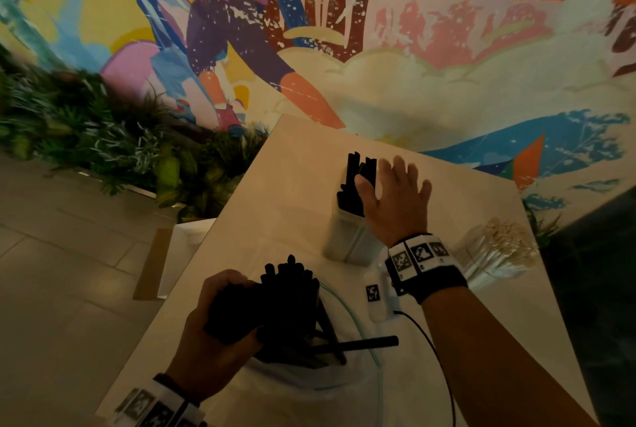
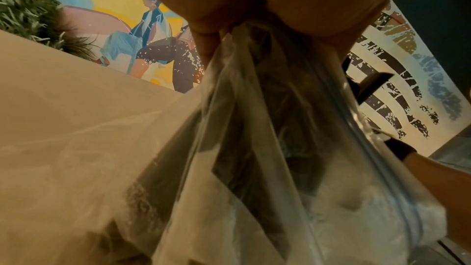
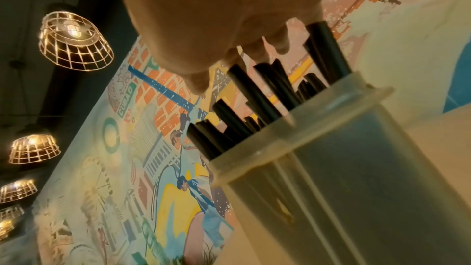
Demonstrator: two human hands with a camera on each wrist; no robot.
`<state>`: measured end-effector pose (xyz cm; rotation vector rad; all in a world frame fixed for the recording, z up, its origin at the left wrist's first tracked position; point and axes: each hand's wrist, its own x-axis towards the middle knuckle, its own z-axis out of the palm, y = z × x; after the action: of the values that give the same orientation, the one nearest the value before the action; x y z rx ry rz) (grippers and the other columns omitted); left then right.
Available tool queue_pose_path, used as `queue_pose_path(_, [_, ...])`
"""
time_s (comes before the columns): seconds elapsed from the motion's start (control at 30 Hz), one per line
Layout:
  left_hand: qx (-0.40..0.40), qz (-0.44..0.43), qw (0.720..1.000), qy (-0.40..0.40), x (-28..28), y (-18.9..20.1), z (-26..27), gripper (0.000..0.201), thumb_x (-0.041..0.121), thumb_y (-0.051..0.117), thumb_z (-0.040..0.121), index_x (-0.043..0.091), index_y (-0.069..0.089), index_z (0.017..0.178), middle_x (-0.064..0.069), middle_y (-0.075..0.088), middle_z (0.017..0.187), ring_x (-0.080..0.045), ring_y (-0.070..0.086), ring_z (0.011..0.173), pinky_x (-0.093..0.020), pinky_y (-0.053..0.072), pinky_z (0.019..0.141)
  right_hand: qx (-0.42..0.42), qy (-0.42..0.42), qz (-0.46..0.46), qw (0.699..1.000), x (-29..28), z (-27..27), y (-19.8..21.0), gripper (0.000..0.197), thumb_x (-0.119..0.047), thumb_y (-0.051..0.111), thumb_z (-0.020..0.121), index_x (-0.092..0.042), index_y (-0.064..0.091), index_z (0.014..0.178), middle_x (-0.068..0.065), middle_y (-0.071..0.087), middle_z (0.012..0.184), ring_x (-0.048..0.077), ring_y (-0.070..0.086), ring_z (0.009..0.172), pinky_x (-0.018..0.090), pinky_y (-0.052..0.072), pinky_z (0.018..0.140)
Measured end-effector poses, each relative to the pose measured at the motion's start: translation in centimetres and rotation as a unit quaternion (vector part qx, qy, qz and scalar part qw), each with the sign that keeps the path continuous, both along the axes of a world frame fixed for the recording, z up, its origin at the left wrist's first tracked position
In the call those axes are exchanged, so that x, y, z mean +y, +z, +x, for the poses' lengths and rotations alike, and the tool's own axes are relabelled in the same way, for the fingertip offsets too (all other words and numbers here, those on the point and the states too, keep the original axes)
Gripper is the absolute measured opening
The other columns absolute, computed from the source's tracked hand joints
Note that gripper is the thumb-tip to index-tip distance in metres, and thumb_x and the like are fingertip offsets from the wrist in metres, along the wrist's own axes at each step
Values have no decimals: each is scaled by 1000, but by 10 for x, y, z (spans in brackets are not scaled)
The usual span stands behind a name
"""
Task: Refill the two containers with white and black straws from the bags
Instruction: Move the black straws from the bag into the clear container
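A clear container (image 1: 347,237) stands mid-table with black straws (image 1: 354,182) sticking out of its top; the right wrist view shows the same container (image 3: 344,168) and straws (image 3: 249,92) close up. My right hand (image 1: 395,192) is spread flat over the straw tops, fingers straight. Nearer me, my left hand (image 1: 220,320) grips a clear plastic bag (image 2: 267,128) bunched around a bundle of black straws (image 1: 289,306). One loose black straw (image 1: 358,344) lies across the bag on the table. A second container of white straws (image 1: 495,254) lies tipped at the right.
The pale table (image 1: 296,158) ends at a left edge above a tiled floor (image 1: 62,254). Green plants (image 1: 103,130) line the mural wall behind. A white sensor box with a black cable (image 1: 378,299) hangs by my right wrist.
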<state>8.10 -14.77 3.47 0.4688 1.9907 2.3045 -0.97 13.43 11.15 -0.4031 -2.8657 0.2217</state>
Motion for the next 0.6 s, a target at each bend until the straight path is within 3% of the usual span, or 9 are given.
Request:
queue_pose_path(0.07, [1,1,1000,-2,0,0,0,62,19,79,49,36,51,102,8,63,99,-12,65,87,-21,56,77,14,6,-12,1000,-4,-8,9,67,-58,28,96,-17,21,149,10,11,159,33,7,146,57,7,115])
queue_pose_path(0.13, [3,-7,1000,-7,-1,-1,-1,63,19,79,51,34,50,104,7,62,101,-15,64,89,-26,56,78,-21,19,-2,1000,-6,-21,13,72,-60,26,95,-16,15,151,9,4,161,33,2,147,57,4,115])
queue_pose_path(0.17, [4,-15,1000,-9,-2,-1,-2,63,19,79,51,34,49,105,5,61,102,-17,64,90,-29,56,79,-64,26,11,998,-6,-27,12,74,-63,21,94,-16,17,150,8,5,161,32,2,147,57,4,115])
queue_pose_path(0.23, [1,-28,1000,-5,-2,-2,-2,64,23,80,51,34,48,105,4,60,103,-17,64,91,-33,56,81,-160,39,56,985,-4,-36,8,74,-66,14,92,-15,37,141,7,19,155,30,17,142,58,10,114])
queue_pose_path(0.3, [-4,-28,1000,0,-2,-1,-2,64,23,80,50,34,49,105,4,60,104,-17,63,92,-37,56,82,-184,51,75,979,-4,-38,7,66,-62,16,94,-16,53,123,7,34,144,29,35,129,56,19,109])
queue_pose_path(0.37, [-9,-24,1000,-2,-2,-2,-2,64,22,81,50,32,49,104,3,60,103,-18,63,92,-41,56,81,-121,60,52,989,-6,-34,9,57,-56,22,96,-17,54,121,5,45,137,27,41,124,53,21,108])
queue_pose_path(0.47, [-7,-26,1000,-5,-3,-3,-2,63,22,81,52,31,49,106,0,59,104,-22,63,93,-43,56,81,48,73,-60,994,-15,-15,28,56,-53,32,92,-15,56,127,3,55,135,22,48,124,45,28,109])
queue_pose_path(0.53, [-2,-28,1000,-8,-4,-3,-3,63,22,81,52,31,49,106,-1,58,105,-23,62,93,-40,56,82,124,79,-152,977,-18,8,45,44,-46,49,92,-16,63,120,2,65,124,20,59,110,36,42,99])
queue_pose_path(0.6, [5,-32,999,-6,-3,-1,-2,61,22,80,53,32,49,105,0,57,104,-21,62,91,-34,56,80,123,72,-184,973,-9,37,56,26,-33,58,92,-19,68,112,0,72,104,16,66,90,29,50,85])
